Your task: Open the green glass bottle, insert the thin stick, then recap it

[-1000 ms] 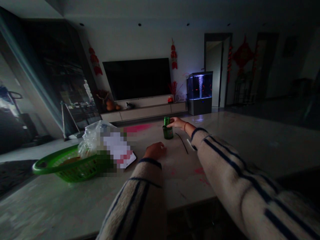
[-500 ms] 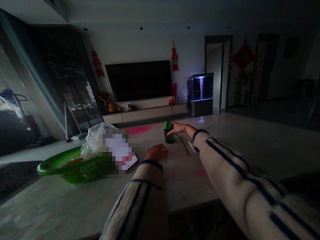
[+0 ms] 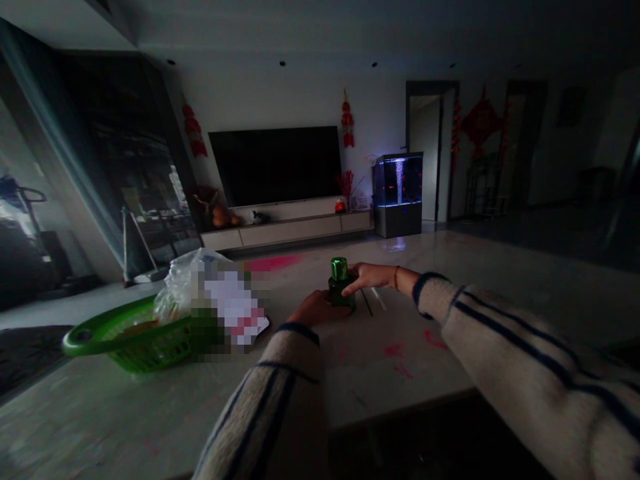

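A small dark green glass bottle [image 3: 340, 291] with a shiny green cap [image 3: 339, 269] stands upright at the middle of the table. My right hand [image 3: 367, 275] grips it from the right, thumb across the front and fingers behind. From the left, my left hand [image 3: 315, 309] is closed around the lower part of the bottle, its fingers across the front near the base. Just right of the bottle lie a thin dark stick [image 3: 368, 305] and a pale stick [image 3: 380, 300], partly behind my right hand.
On the left of the table [image 3: 280, 400] sits a green plastic basket [image 3: 150, 350] with a clear plastic bag [image 3: 183, 283] in it. A blurred-out pale flat item [image 3: 235, 303] leans at its right side. Farther off are a television [image 3: 275, 165] and a lit fish tank [image 3: 399, 183].
My right hand has brought the bottle slightly nearer to me. My left hand has moved right and closed around the bottle's lower part.
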A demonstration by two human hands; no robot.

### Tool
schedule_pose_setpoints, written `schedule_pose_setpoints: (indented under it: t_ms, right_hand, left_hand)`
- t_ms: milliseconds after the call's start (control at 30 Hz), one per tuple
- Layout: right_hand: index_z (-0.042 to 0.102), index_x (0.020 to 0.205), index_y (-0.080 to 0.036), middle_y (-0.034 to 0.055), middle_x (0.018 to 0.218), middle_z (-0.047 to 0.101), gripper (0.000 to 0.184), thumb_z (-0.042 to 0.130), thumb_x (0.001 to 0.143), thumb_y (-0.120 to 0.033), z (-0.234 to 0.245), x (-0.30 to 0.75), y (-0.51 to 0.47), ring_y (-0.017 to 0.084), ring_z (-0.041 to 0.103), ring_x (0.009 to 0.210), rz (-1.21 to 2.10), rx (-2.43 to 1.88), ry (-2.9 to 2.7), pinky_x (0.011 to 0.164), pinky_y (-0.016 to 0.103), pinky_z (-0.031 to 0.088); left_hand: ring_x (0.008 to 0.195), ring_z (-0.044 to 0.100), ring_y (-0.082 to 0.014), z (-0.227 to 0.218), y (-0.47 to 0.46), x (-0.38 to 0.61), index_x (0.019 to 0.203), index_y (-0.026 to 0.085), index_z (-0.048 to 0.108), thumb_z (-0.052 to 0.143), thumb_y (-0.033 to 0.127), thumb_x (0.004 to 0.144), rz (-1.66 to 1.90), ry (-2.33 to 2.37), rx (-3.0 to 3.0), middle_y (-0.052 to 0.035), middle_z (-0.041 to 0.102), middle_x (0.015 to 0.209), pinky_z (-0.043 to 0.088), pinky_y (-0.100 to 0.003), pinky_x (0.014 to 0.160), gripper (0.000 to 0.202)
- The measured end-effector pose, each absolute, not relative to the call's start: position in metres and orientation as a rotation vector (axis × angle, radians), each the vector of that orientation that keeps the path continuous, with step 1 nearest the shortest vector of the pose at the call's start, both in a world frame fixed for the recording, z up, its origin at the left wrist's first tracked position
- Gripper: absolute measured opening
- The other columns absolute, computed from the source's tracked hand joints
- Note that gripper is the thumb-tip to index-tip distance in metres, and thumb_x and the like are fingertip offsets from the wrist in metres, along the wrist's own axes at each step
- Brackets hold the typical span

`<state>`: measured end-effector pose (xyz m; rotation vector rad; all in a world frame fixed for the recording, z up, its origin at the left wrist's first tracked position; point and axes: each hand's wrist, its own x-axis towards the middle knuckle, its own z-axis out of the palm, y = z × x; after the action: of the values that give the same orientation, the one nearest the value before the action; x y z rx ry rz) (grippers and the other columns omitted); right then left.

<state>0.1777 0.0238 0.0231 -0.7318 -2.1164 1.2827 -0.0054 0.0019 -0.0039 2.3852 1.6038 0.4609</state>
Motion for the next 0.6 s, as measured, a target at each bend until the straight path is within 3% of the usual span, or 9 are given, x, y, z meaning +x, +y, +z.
schedule_pose_setpoints:
  t_ms: [133, 200, 300, 433, 533, 600]
  right_hand:
    - [0.055, 0.108, -0.021, 0.0026, 0.108, 0.06, 0.046, 0.068, 0.065, -0.031, 0.014, 0.181, 0.009, 0.014, 0.052, 0.1, 1.351, -0.687, -1.878, 0.09, 0.029, 0.038]
    - [0.053, 0.109, -0.022, 0.0024, 0.109, 0.059, 0.037, 0.054, 0.077, -0.04, 0.015, 0.183, 0.002, 0.014, 0.05, 0.104, 1.384, -0.693, -1.712, 0.09, 0.03, 0.036]
    - [0.049, 0.114, -0.021, 0.0046, 0.105, 0.061, 0.044, 0.032, 0.085, -0.049, 0.021, 0.187, -0.007, 0.015, 0.053, 0.1, 1.47, -0.685, -1.554, 0.087, 0.032, 0.036]
    - [0.038, 0.123, -0.016, 0.0037, 0.08, 0.064, 0.053, 0.032, 0.084, -0.052, 0.027, 0.195, -0.01, 0.015, 0.058, 0.081, 1.466, -0.756, -1.382, 0.077, 0.029, 0.04]
    - [0.037, 0.122, -0.012, -0.0028, 0.053, 0.053, 0.052, 0.034, 0.084, -0.047, 0.029, 0.201, -0.006, 0.013, 0.053, 0.055, 1.291, -0.865, -1.132, 0.067, 0.027, 0.042]
    - [0.038, 0.121, -0.012, -0.0043, 0.049, 0.049, 0.049, 0.033, 0.085, -0.045, 0.03, 0.201, -0.005, 0.012, 0.048, 0.049, 1.214, -0.899, -1.013, 0.064, 0.026, 0.042]
  left_hand:
    - [0.079, 0.061, -0.02, -0.004, 0.001, -0.004, 0.101, 0.016, 0.063, 0.059, 0.054, 0.062, 0.478, 1.481, 2.373, -0.0061, 0.067, 0.087, 0.042, -0.025, 0.063, 0.055]
    - [0.077, 0.061, -0.0195, -0.004, 0.002, -0.005, 0.1, 0.017, 0.064, 0.06, 0.057, 0.059, 0.475, 1.506, 2.338, -0.0054, 0.066, 0.085, 0.042, -0.025, 0.064, 0.057]
    - [0.077, 0.061, -0.0195, -0.004, 0.002, -0.005, 0.1, 0.018, 0.065, 0.06, 0.059, 0.057, 0.466, 1.525, 2.32, -0.0056, 0.066, 0.084, 0.043, -0.025, 0.064, 0.059]
    - [0.077, 0.061, -0.0198, -0.004, 0.001, -0.005, 0.1, 0.018, 0.065, 0.061, 0.058, 0.057, 0.481, 1.546, 2.318, -0.0062, 0.067, 0.085, 0.042, -0.025, 0.062, 0.059]
    - [0.077, 0.061, -0.02, -0.003, 0.002, -0.005, 0.101, 0.018, 0.065, 0.06, 0.059, 0.057, 0.463, 1.557, 2.326, -0.0065, 0.067, 0.089, 0.043, -0.025, 0.062, 0.059]
    - [0.078, 0.061, -0.0207, -0.003, 0.002, -0.005, 0.103, 0.018, 0.064, 0.06, 0.06, 0.057, 0.455, 1.56, 2.332, -0.007, 0.066, 0.091, 0.043, -0.026, 0.063, 0.062]
